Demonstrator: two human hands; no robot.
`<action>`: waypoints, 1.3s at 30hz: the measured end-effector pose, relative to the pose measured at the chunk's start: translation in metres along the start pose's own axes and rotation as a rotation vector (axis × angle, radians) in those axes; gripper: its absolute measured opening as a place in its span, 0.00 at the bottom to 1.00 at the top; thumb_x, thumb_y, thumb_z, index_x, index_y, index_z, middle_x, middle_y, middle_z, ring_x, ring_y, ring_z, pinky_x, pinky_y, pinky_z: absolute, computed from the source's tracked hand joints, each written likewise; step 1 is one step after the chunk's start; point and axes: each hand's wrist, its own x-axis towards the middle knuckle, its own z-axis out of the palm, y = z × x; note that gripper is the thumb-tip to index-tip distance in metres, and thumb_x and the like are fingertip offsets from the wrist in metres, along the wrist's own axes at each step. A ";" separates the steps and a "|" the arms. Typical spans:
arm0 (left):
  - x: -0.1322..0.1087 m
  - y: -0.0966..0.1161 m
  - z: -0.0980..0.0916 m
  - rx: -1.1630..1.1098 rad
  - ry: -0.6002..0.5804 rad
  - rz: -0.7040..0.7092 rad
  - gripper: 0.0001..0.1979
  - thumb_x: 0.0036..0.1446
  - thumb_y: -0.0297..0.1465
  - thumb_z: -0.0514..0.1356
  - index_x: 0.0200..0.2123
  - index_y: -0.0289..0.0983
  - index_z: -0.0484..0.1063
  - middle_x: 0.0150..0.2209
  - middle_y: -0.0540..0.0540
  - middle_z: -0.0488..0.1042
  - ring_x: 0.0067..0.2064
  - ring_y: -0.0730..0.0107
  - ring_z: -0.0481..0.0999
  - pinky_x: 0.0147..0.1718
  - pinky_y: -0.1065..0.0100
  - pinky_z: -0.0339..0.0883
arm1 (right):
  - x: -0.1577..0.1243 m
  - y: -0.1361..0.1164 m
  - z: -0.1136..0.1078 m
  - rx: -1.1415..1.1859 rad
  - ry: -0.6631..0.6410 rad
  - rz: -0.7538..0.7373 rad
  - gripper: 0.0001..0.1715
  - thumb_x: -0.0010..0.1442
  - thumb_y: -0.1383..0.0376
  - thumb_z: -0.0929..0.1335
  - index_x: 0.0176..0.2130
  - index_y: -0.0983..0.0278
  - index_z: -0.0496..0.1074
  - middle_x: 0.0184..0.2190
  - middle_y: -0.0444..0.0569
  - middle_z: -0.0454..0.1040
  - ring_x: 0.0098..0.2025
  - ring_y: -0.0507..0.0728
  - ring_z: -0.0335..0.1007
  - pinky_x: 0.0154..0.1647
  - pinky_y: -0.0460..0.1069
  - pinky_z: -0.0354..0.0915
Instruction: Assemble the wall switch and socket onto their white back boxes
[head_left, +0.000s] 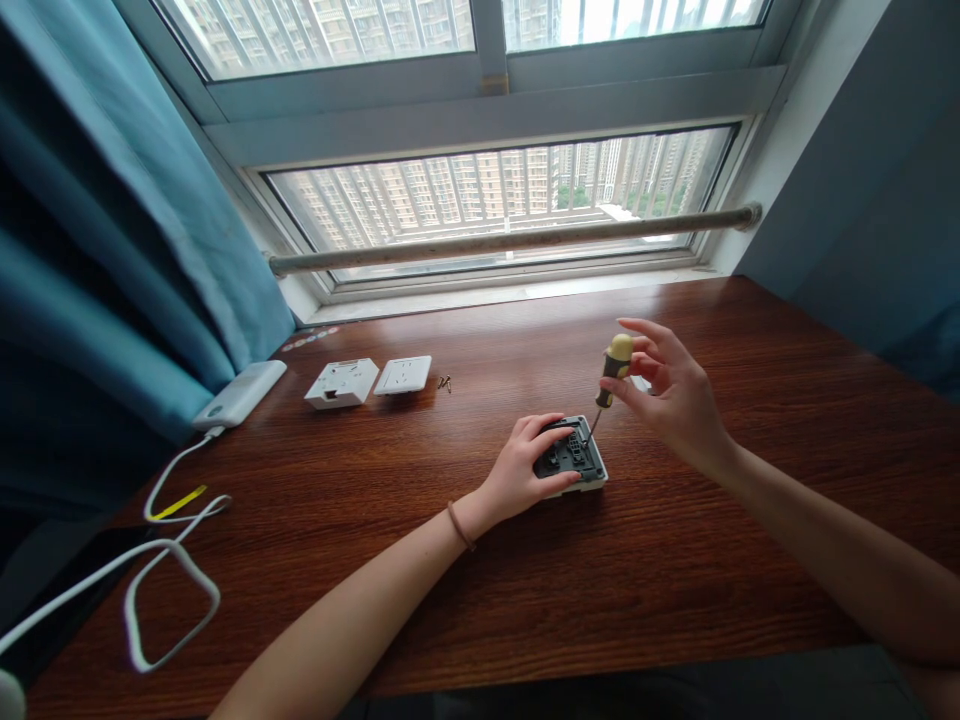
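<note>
Flat on the table lies a wall socket [589,462] with its dark inner side up and a pale rim around it. My left hand [523,462] is closed on it from the left, the fingers along its far edge and the thumb along its near edge. My right hand [660,385] pinches the yellow and grey handle of a screwdriver [616,362] between thumb and fingers. The screwdriver leans a little, its shaft pointing down and its tip at the dark inner part of the socket. Whether the tip sits in a screw is too small to tell.
Left of my hands on the wooden table [420,590] are a white mounting box [341,384], a white socket faceplate [404,375] and several small screws [445,383]. A white power strip [241,394] with a looping cable [161,560] lies by the blue curtain [150,200]. The window is behind.
</note>
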 end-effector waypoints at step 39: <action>0.000 0.003 -0.002 -0.011 0.006 -0.006 0.25 0.49 0.40 0.62 0.52 0.43 0.66 0.56 0.42 0.63 0.57 0.57 0.59 0.56 0.52 0.55 | -0.004 -0.013 0.003 0.178 -0.128 -0.009 0.14 0.58 0.65 0.65 0.46 0.60 0.62 0.44 0.51 0.70 0.48 0.59 0.67 0.48 0.57 0.66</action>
